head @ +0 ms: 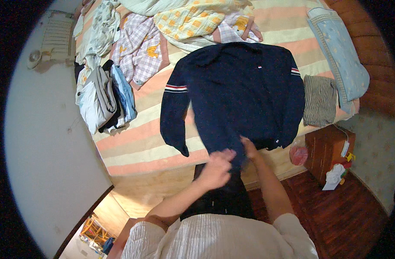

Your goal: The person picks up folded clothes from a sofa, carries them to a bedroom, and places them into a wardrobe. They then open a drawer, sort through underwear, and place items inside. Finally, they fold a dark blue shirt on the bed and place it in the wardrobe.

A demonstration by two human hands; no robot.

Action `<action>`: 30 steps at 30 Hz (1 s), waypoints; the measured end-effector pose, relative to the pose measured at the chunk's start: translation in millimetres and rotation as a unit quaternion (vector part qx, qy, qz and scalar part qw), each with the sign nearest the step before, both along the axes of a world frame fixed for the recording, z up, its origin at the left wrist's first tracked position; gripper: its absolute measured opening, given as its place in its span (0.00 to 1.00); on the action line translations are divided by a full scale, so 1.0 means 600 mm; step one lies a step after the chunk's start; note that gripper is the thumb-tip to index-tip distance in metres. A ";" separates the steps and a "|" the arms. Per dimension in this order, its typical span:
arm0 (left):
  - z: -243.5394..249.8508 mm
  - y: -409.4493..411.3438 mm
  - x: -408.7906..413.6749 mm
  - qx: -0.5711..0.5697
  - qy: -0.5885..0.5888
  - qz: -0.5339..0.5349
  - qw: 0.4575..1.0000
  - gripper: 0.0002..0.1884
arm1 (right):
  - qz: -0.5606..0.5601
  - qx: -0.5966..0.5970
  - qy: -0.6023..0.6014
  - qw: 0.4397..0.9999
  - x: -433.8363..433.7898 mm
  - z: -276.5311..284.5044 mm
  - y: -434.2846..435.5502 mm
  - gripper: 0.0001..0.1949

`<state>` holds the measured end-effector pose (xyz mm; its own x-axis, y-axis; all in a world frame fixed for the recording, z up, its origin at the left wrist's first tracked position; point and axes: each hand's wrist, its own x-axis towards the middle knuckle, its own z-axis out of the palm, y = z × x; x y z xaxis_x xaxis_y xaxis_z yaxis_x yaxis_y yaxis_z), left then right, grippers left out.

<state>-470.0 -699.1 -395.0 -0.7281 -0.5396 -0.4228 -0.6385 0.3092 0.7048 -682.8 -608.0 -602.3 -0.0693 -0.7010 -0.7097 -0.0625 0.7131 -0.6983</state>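
A navy long-sleeved shirt [229,94] lies spread on the bed in front of me. Bands of red, white and dark stripes cross its sleeves, and a small tag shows near the upper right. The lower hem reaches the near edge of the mattress. My left hand [217,170] is blurred, over the hem's left part, with its fingers bent. Close by on the right, my right hand [249,148] touches the hem near its middle. Whether either hand pinches the cloth cannot be made out.
A striped bedspread [145,136] covers the bed. Folded clothes [102,97] stand at the left edge, with rumpled checked bedding [139,48] beyond. At right lie a folded striped cloth [319,100] and a light-blue pillow [341,58]. A wooden cabinet [320,155] stands below.
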 end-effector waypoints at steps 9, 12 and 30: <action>-0.118 -0.107 0.122 -0.142 -0.095 0.196 0.966 0.20 | -0.115 -0.031 0.428 0.896 -0.142 0.050 -0.037 0.09; -0.204 -0.202 0.184 -0.242 -0.169 0.373 0.880 0.44 | -0.072 -0.146 0.402 0.901 -0.138 0.064 -0.193 0.10; -0.185 -0.211 0.193 -0.024 -0.082 0.361 0.929 0.07 | -0.058 0.012 0.400 0.915 -0.078 -0.035 -0.344 0.22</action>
